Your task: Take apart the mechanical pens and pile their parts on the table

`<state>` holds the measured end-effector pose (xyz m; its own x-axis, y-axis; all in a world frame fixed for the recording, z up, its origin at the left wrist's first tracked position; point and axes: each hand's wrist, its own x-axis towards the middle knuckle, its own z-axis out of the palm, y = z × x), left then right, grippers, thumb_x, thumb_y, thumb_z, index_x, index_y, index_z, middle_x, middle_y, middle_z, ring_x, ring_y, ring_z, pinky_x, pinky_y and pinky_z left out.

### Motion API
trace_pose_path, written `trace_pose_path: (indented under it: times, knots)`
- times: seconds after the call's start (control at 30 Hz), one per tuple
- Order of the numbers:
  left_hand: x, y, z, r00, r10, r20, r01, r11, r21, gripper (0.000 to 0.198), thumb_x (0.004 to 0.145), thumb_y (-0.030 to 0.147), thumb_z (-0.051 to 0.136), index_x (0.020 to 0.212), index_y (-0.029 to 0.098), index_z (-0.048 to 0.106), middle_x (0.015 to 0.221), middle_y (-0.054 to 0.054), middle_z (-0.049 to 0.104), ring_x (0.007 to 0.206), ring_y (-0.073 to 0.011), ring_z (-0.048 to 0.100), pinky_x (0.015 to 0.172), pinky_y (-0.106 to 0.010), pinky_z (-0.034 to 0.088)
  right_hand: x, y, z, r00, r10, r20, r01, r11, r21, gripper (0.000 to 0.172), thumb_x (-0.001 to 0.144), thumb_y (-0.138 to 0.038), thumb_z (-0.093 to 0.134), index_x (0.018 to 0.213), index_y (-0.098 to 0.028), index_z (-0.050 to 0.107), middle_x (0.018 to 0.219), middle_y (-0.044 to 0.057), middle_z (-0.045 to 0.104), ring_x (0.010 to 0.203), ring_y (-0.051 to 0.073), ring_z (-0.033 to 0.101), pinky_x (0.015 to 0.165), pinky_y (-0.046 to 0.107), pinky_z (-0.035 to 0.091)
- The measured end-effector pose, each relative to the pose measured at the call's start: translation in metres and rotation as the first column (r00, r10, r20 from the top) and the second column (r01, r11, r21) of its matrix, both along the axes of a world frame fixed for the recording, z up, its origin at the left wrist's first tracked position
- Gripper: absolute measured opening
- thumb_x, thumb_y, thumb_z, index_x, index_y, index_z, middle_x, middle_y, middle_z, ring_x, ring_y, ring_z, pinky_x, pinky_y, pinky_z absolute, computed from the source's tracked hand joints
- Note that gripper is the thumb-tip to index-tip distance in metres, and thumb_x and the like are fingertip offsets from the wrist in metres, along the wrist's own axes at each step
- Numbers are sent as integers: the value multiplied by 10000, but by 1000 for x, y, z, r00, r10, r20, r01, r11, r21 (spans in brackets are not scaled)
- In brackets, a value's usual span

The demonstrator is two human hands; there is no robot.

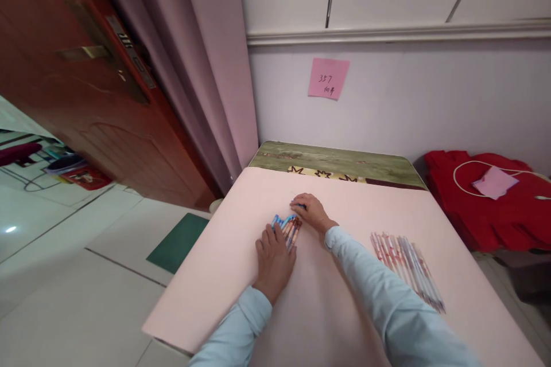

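Note:
My left hand (275,261) lies over a bunch of slim pens (293,229) on the pink-covered table (206,258). Its fingers and thumb close around their near part, which is hidden under the hand. The visible ends are blue on the left and brown and orange on the right. Just beyond them, my right hand (312,212) pinches a small dark blue thing (300,205), mostly covered by the fingers; its kind cannot be made out. To the right, beside my right sleeve, several pale pens (407,266) with red, white and grey tones lie side by side in a slanted row.
A green wood-patterned strip (327,155) shows along the table's back edge. A pink note (329,78) is on the wall. Red cloth (451,212) with a white cable (465,163) lies to the right. At left are a curtain (206,40), a brown door (86,97) and a green sheet (178,243) on the floor.

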<state>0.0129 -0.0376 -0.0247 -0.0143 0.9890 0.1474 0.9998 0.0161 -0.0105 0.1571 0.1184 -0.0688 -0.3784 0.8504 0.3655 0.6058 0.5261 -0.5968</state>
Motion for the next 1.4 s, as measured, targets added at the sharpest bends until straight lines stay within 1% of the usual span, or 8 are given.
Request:
trace_pose_path:
  times: [0.13, 0.27, 0.47, 0.7, 0.87, 0.97, 1.17, 1.4]
  knots:
    - [-6, 2, 2, 999, 30, 10, -30, 1000, -10, 598, 938, 329, 436, 1446, 15, 400, 1398, -266, 476, 1191, -339, 481, 921, -486, 400, 11, -12, -3, 994, 101, -48, -100, 995, 16, 232, 907, -317, 617, 1101, -282, 739, 1188, 61, 685, 1101, 213, 609, 980, 369, 449]
    - [-6, 0, 0, 999, 47, -6, -47, 999, -17, 637, 946, 373, 452, 1458, 3, 374, 1431, -284, 442, 1236, -356, 451, 941, -509, 383, 13, -19, -5, 984, 178, 20, -179, 983, 38, 309, 933, -338, 581, 1222, -304, 685, 1320, 68, 617, 1228, 226, 544, 1057, 407, 397]
    - [-4, -2, -2, 998, 54, -37, -54, 998, -12, 684, 941, 444, 482, 1455, 1, 387, 1466, -301, 406, 1281, -384, 425, 979, -535, 360, 8, -18, -7, 983, 114, 146, -122, 991, 48, 224, 928, -380, 607, 1112, -352, 732, 1377, 59, 569, 1331, 286, 442, 1101, 524, 293]
    - [-6, -2, -3, 998, 49, -38, -49, 999, 14, 683, 941, 448, 481, 1452, 2, 392, 1438, -292, 437, 1243, -376, 449, 961, -522, 379, 3, -26, -9, 995, 42, 96, -48, 997, 65, 257, 934, -379, 595, 1158, -321, 707, 1373, 82, 573, 1348, 286, 426, 1116, 554, 237]
    - [-7, -2, -3, 999, 39, -19, -39, 999, 14, 680, 937, 449, 492, 1449, 12, 398, 1405, -280, 466, 1215, -366, 463, 943, -510, 394, -3, -24, -7, 995, 17, 101, -19, 1000, 22, 166, 934, -355, 601, 979, -327, 758, 1320, 56, 613, 1315, 283, 457, 1108, 573, 220]
    - [-7, -2, -3, 998, 49, -26, -49, 999, 8, 655, 940, 448, 490, 1449, 45, 411, 1415, -264, 462, 1226, -358, 459, 949, -503, 389, 3, -23, -2, 996, -45, 83, 43, 999, 26, 178, 937, -313, 588, 1005, -311, 753, 1310, 65, 619, 1327, 283, 448, 1114, 575, 213]
    - [-6, 0, -3, 998, 59, -24, -58, 998, 11, 653, 942, 446, 475, 1445, 35, 407, 1392, -259, 476, 1205, -348, 456, 938, -492, 385, 20, -38, 5, 985, 116, 126, -125, 990, 65, 180, 900, -395, 641, 1033, -345, 752, 1340, 50, 596, 1347, 285, 425, 1128, 554, 206]
    - [-6, 0, -4, 996, 64, -57, -64, 998, 3, 646, 950, 437, 451, 1448, 29, 399, 1397, -260, 469, 1212, -349, 448, 942, -495, 383, 13, -42, 5, 986, 66, 153, -83, 991, 107, 146, 911, -333, 631, 992, -330, 752, 1326, 48, 604, 1362, 293, 397, 1125, 575, 181]
